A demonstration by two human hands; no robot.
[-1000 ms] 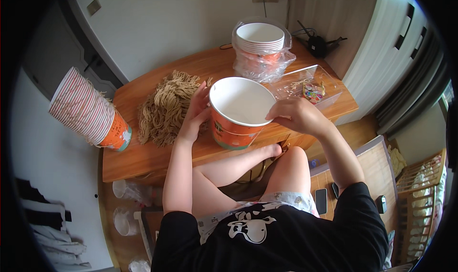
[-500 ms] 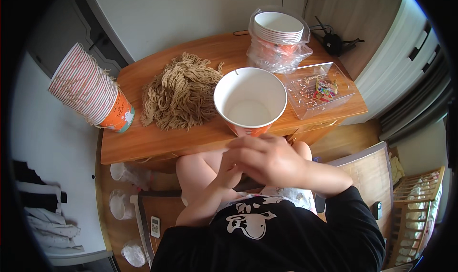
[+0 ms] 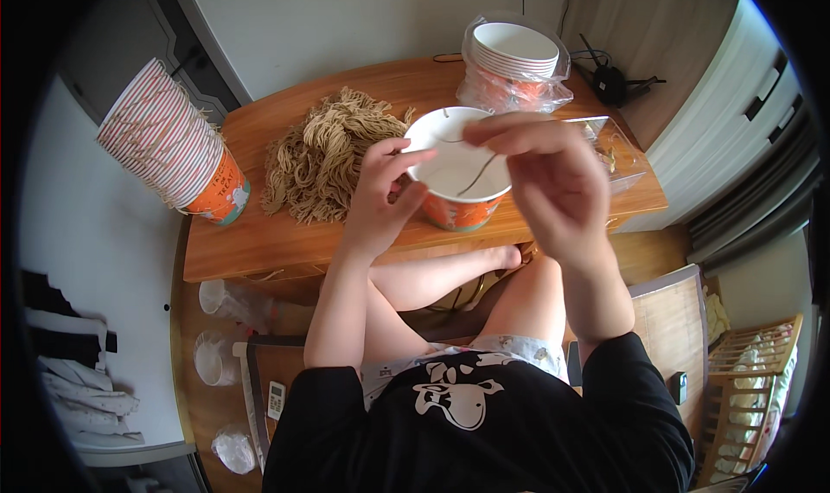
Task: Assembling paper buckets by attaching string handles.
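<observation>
A white paper bowl with an orange outside stands on the wooden table, and looks empty. My left hand grips its near left rim, thumb on the side wall. My right hand is raised over the bowl's right side with the fingers pinched together. A thin dark strand hangs from them across the bowl's opening. A loose heap of brown noodle-like strands lies just left of the bowl, close to my left hand.
A tilted stack of striped orange paper cups stands at the table's left end. Stacked white bowls in a plastic bag sit at the back right. A clear plastic tray lies behind my right hand. My bare knees are under the table edge.
Both hands have come up from my lap. The left now grips the bowl's rim, and the right is raised over the bowl with a thin strand.
</observation>
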